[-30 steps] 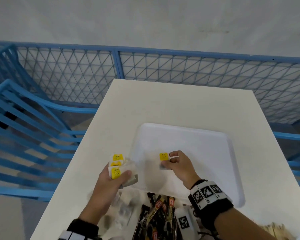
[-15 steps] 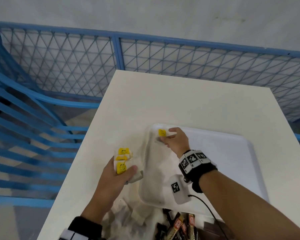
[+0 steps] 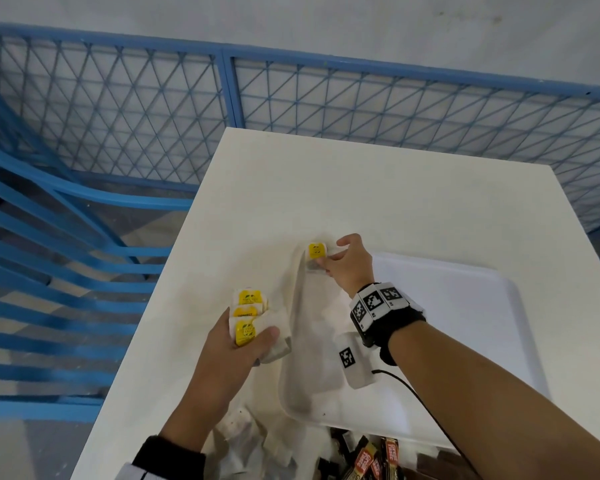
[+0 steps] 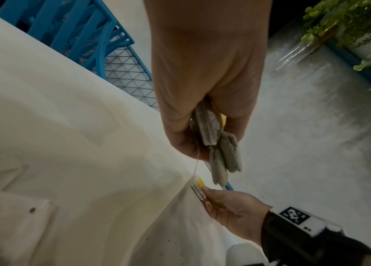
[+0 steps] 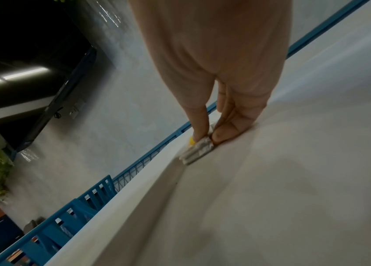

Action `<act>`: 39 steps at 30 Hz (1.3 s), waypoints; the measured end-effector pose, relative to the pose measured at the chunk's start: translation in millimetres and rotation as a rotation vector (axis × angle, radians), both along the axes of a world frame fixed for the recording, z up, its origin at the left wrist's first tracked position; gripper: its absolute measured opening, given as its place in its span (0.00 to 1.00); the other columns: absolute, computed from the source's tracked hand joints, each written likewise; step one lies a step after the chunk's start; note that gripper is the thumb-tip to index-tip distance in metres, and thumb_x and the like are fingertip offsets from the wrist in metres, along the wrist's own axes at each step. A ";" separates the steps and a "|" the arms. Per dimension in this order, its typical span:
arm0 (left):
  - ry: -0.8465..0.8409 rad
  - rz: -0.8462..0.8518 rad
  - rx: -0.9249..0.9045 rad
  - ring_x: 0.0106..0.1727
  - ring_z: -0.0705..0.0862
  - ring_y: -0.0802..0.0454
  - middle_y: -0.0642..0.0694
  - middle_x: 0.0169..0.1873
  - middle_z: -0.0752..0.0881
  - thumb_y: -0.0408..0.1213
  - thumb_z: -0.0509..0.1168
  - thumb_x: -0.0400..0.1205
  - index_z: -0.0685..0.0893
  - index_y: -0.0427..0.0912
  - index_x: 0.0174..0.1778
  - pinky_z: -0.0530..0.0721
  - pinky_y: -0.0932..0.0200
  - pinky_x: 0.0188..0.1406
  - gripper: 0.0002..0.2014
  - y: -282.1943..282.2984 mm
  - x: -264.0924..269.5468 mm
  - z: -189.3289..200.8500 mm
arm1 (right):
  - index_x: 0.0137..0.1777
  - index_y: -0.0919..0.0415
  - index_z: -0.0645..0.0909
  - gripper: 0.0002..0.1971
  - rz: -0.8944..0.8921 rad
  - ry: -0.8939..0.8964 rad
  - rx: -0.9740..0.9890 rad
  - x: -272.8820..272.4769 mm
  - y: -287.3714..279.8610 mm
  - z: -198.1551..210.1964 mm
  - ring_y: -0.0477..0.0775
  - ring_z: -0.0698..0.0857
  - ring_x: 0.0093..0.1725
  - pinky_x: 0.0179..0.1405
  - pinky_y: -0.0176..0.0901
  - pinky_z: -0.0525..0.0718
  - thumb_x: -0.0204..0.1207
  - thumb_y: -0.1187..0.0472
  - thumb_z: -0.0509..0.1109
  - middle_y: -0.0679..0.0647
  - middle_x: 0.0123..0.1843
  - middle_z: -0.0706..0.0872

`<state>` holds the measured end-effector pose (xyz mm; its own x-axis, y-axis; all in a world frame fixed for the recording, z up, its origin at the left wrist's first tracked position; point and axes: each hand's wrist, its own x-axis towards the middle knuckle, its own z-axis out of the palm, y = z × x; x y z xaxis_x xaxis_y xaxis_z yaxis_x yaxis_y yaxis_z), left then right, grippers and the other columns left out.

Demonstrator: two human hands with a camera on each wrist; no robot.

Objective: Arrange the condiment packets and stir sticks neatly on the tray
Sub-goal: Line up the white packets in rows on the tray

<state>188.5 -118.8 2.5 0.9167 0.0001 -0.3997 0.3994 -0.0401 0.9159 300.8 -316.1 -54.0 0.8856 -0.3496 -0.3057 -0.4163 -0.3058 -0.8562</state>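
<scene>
The right hand (image 3: 349,268) pinches one tea bag (image 3: 315,259) at the tray's (image 3: 465,306) far-left corner, while the left hand (image 3: 229,355) clamps a stack of tea bags (image 3: 248,317) above the desk (image 3: 361,188); these look light, soft and tearable, so grip the paper edges.

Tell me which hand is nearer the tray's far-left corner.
Right. The right hand is at that corner of the tray, pinching a tea bag there. The left hand is beside the tray's left edge over the table, gripping several tea bags.
</scene>
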 end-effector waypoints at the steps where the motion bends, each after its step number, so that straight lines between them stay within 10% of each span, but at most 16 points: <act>1: 0.001 -0.002 -0.006 0.35 0.87 0.60 0.53 0.35 0.90 0.29 0.71 0.76 0.83 0.48 0.49 0.84 0.63 0.31 0.11 -0.8 1.0 -0.2 | 0.59 0.66 0.70 0.22 -0.003 -0.003 0.006 0.0 0.2 0.4 0.57 0.83 0.37 0.49 0.52 0.86 0.70 0.68 0.76 0.49 0.32 0.80; 23: -0.043 -0.007 -0.065 0.40 0.87 0.57 0.53 0.40 0.90 0.31 0.72 0.76 0.82 0.48 0.51 0.82 0.66 0.32 0.11 -9.4 9.5 0.2 | 0.52 0.59 0.75 0.10 0.043 -0.074 0.007 -14.1 3.4 19.2 0.53 0.83 0.40 0.45 0.44 0.81 0.74 0.61 0.71 0.49 0.35 0.82; 32: -0.047 0.031 -0.192 0.42 0.87 0.51 0.45 0.44 0.90 0.37 0.80 0.65 0.83 0.42 0.53 0.80 0.61 0.34 0.22 -11.8 19.3 3.1 | 0.51 0.62 0.80 0.08 0.578 0.171 0.481 -76.7 13.7 64.9 0.48 0.83 0.39 0.37 0.35 0.82 0.82 0.57 0.63 0.50 0.41 0.84; 39: -0.042 0.042 -0.206 0.43 0.87 0.50 0.43 0.46 0.89 0.34 0.79 0.65 0.81 0.40 0.56 0.82 0.62 0.32 0.24 -10.6 19.7 -2.0 | 0.41 0.60 0.76 0.05 0.509 0.183 0.691 -83.3 11.0 62.0 0.50 0.87 0.36 0.40 0.38 0.87 0.79 0.67 0.66 0.54 0.37 0.86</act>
